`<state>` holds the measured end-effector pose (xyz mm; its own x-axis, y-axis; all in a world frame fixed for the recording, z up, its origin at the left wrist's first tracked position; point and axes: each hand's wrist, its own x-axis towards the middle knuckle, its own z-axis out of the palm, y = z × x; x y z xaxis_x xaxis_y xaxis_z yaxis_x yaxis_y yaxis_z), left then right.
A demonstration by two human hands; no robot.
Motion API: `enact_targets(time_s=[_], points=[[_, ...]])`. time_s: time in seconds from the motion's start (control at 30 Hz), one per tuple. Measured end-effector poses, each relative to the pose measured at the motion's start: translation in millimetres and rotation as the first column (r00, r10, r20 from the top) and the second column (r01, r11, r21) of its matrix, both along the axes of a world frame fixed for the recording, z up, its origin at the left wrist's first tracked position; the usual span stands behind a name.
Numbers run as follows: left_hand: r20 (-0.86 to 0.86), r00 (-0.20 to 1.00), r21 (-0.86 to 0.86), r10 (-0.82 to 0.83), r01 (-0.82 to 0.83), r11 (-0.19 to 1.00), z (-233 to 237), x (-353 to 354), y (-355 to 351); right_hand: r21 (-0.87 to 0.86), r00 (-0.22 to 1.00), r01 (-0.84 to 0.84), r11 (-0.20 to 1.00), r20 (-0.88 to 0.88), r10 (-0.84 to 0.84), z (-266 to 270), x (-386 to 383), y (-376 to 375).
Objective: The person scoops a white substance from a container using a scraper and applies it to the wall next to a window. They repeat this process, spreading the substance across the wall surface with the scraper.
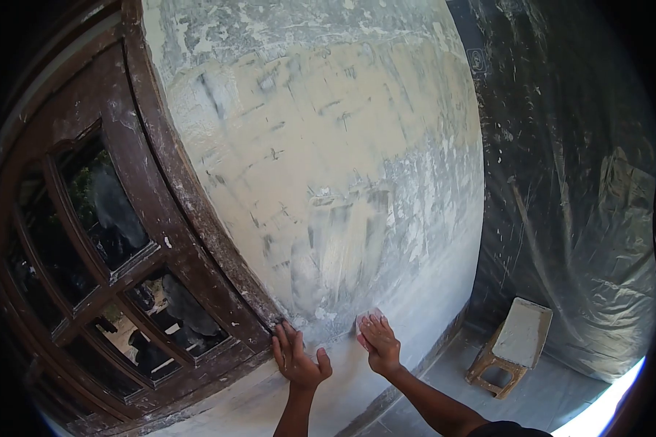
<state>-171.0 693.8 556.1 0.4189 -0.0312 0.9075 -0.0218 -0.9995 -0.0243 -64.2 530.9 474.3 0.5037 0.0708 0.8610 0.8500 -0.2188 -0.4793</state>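
My right hand [380, 342] presses a flat pinkish sheet [361, 335], which looks like sandpaper, against the lower part of the wall [328, 131]. Its fingers cover most of the sheet. To the left, my left hand [299, 358] rests on the wall with fingers spread and nothing in it, its fingertips by the lower corner of the brown window frame [266, 331]. Cream filler coats the wall in uneven patches, with grey streaks and rough marks showing through. Lower down, around both hands, the surface is whiter and smoother.
A brown window [116, 280] with glass panes fills the left side. Dark plastic sheeting [554, 182] hangs at the right. Beneath it, a stool [494, 368] carries a rectangular tray [523, 331] of whitish material on the grey floor [444, 386].
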Motion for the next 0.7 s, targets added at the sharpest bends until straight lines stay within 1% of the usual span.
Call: enact_targets(time_s=[0.03, 0.1, 0.13, 0.17, 0.2, 0.23, 0.27, 0.3, 0.33, 0.4, 0.47, 0.5, 0.53, 0.6, 0.63, 0.7], points=[[-0.051, 0.999, -0.024, 0.013, -0.014, 1.0, 2.7, 1.1, -0.3, 0.002, 1.0, -0.002, 1.0, 0.013, 0.002, -6.9, 3.2, -14.4], [-0.024, 1.0, -0.004, -0.005, 0.005, 1.0, 3.0, 1.3, 1.7, 0.153, 0.955, -0.234, 0.96, -0.152, 0.257, -17.2, 6.7, -36.3], [-0.004, 1.0, 0.009, -0.028, 0.028, 1.0, 1.8, 2.3, 1.6, 0.304, 0.944, -0.254, 0.918, -0.129, 0.303, 25.8, 17.7, -46.7], [-0.007, 0.999, 0.006, -0.031, 0.031, 1.0, -1.3, 2.8, 2.9, 0.284, 0.98, -0.193, 0.939, 0.019, 0.196, 68.2, 39.2, -61.0], [-0.013, 0.999, 0.004, -0.051, 0.051, 0.999, -4.8, 3.3, 6.3, 0.324, 0.993, -0.096, 0.941, -0.028, 0.111, 106.4, 61.0, -70.0], [-0.017, 0.997, 0.002, -0.073, 0.073, 0.997, -7.4, 5.1, 8.7, 0.369, 0.995, -0.093, 0.925, 0.016, 0.094, 138.9, 90.5, -74.0], [-0.02, 0.997, 0.002, -0.08, 0.08, 0.997, -8.1, 6.6, 8.6, 0.356, 0.997, -0.044, 0.933, 0.072, 0.02, 169.2, 113.1, -75.1], [-0.021, 0.997, 0.004, -0.076, 0.076, 0.997, -7.7, 5.8, 8.4, 0.323, 0.993, -0.032, 0.946, 0.115, -0.006, 193.0, 131.1, -72.1], [-0.027, 0.997, 0.009, -0.071, 0.072, 0.997, -7.5, 3.6, 9.1, 0.323, 0.986, -0.091, 0.942, 0.159, 0.041, 201.2, 151.9, -63.5], [-0.055, 0.996, 0.002, -0.068, 0.068, 0.998, -8.2, 3.0, 9.0, 0.267, 0.957, 0.12, 0.956, 0.226, -0.184, 199.2, 158.1, -42.9], [-0.041, 0.996, 0.036, -0.073, 0.074, 0.997, -9.0, 5.7, 8.6, 0.247, 0.951, 0.125, 0.961, 0.247, -0.187, 175.1, 151.5, -31.5], [-0.034, 0.997, 0.04, -0.071, 0.073, 0.997, -7.3, 6.6, 7.1, 0.242, 0.935, 0.114, 0.964, 0.302, -0.186, 154.5, 150.8, -27.3], [-0.033, 0.998, 0.04, -0.061, 0.062, 0.997, -5.5, 5.6, 8.6, 0.19, 0.935, 0.136, 0.972, 0.299, -0.189, 135.3, 142.8, -26.6], [-0.042, 0.996, 0.029, -0.074, 0.075, 0.997, -4.6, 4.4, 6.4, 0.086, 0.952, 0.152, 0.985, 0.255, -0.169, 96.7, 124.6, -26.9], [-0.046, 0.996, 0.021, -0.073, 0.074, 0.997, -5.2, 5.4, 4.8, 0.089, 0.963, 0.121, 0.989, 0.232, -0.139, 79.8, 112.5, -24.2], [-0.016, 0.998, 0.036, -0.058, 0.059, 0.998, -5.0, 5.9, 5.2, 0.023, 0.984, 0.08, 0.996, 0.157, -0.083, 38.6, 84.6, -20.9]])
